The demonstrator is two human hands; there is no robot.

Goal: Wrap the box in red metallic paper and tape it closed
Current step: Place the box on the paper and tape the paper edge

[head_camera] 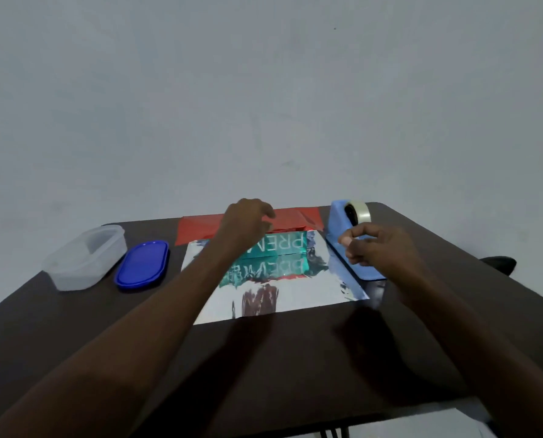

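The box (pixel 284 243) lies at the table's far middle, its teal side with white letters facing me. It sits on the red metallic paper (pixel 298 300), whose silver inner side lies up and mirrors the box. The far part of the sheet shows red (pixel 200 228) and is folded up over the box's top. My left hand (pixel 248 221) rests on that red flap on top of the box, fingers bent down. My right hand (pixel 369 246) hovers in front of the blue tape dispenser (pixel 335 216), thumb and forefinger pinched together. I cannot make out any tape between them.
A clear tape roll (pixel 360 210) sits in the dispenser at the back right. A clear plastic container (pixel 85 259) and its blue lid (pixel 143 263) lie at the left. The dark table (pixel 295 365) ends near the wall behind.
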